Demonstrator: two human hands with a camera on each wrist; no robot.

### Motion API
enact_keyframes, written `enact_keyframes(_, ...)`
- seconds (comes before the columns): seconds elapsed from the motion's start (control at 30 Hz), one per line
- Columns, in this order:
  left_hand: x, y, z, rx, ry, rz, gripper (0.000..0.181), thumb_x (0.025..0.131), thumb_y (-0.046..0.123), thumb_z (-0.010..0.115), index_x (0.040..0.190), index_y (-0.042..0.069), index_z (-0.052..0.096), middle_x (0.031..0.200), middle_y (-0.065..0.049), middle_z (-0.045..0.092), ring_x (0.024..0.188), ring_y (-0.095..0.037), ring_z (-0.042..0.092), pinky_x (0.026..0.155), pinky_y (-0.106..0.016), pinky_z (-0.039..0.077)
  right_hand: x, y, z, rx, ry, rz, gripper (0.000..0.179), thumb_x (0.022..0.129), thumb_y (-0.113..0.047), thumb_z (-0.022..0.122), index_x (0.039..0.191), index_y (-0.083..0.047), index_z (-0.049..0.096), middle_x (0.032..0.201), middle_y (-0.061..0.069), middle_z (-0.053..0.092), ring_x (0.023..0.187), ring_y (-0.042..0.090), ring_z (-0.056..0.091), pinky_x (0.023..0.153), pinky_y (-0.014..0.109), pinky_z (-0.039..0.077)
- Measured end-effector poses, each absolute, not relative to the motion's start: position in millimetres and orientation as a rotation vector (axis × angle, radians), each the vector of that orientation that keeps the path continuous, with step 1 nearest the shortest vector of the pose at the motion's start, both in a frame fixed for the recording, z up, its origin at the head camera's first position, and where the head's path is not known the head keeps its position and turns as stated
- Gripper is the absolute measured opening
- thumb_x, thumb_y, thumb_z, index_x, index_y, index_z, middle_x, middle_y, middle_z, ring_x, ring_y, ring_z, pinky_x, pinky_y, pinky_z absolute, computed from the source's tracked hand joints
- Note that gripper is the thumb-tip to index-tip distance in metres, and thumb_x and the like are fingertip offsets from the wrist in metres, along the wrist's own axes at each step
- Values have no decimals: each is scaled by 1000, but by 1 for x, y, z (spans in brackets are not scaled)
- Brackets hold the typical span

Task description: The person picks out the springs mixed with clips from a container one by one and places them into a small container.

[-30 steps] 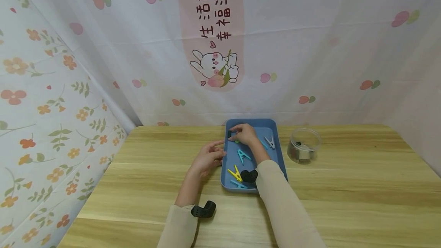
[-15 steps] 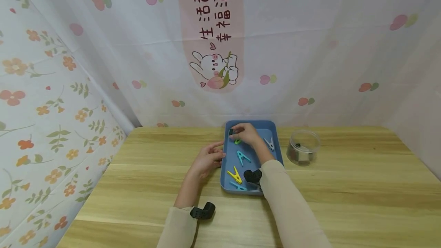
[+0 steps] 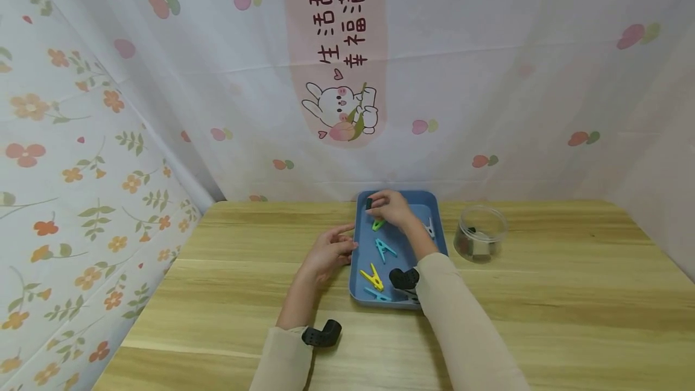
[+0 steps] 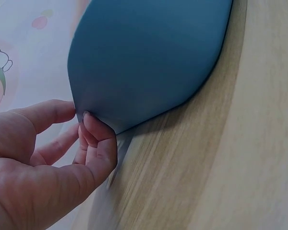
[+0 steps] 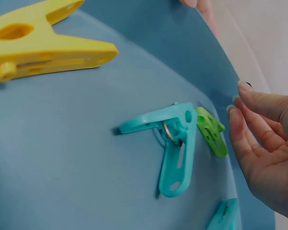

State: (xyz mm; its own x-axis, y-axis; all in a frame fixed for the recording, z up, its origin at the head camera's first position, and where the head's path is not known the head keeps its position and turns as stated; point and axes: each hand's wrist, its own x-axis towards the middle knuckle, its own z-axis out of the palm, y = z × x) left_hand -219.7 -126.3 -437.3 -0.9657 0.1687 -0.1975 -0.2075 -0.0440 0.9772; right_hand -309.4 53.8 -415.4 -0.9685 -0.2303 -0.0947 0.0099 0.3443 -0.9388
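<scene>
On the far left of the blue tray (image 3: pixel 402 311), my right hand (image 3: pixel 392 207) pinches a small dark block (image 3: pixel 368 203) between thumb and fingers. In the right wrist view the thumb hides most of that block. My left hand (image 3: pixel 327 252) grips the tray's left rim, as the left wrist view shows close up. Inside the tray lie a green clothespin (image 3: pixel 378 224) just below my right hand, a teal clothespin (image 3: pixel 385 250), a yellow clothespin (image 3: pixel 373 277) and another teal clothespin (image 3: pixel 377 295). A whitish clothespin (image 3: pixel 431 229) is partly behind my right arm.
Right of the tray stands a clear round tub (image 3: pixel 480 234) with dark and pale pieces inside. The wooden table (image 3: pixel 554 294) ends at a printed curtain (image 3: pixel 467 83) behind. A grey clothespin (image 3: pixel 411 298) lies partly hidden by the right wrist's black camera (image 3: pixel 404 279).
My right hand has drawn slightly right with the dark block, away from the tray's left wall, and more of the green clothespin shows. The left hand stays at the rim.
</scene>
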Motion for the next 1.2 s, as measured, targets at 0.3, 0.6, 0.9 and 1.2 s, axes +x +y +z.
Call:
enact_keyframes(0.3,-218,-134,-440,-78,1960,2150,50,95,-4,58,145,-2,48,101,-10,56,84,-17,59,72,-27,54,-305,51,-409,-269,2342,-1695,42,94,-3,68,133,6,56,125,25,61,103,38,65,85,40,56)
enact_keyframes(0.6,-219,-132,-439,-78,1977,2129,51,96,-2,59,145,1,49,103,-11,57,85,-17,59,74,-28,55,-303,59,-411,-221,2393,-1668,39,94,-3,67,130,6,58,121,24,62,98,32,67,85,40,57)
enact_keyframes(0.9,-221,-128,-440,-82,1980,2116,51,95,-3,60,145,1,50,102,-10,57,84,-18,58,73,-27,54,-291,69,-402,-240,2415,-1631,40,95,-4,66,132,7,56,122,26,62,101,38,66,88,44,56)
enact_keyframes(1.2,-221,-125,-440,-65,1973,2116,51,95,-2,59,145,0,49,101,-10,57,84,-18,58,73,-27,54,-286,75,-396,-242,2417,-1620,42,96,-6,66,134,7,55,125,27,61,101,39,66,89,46,55)
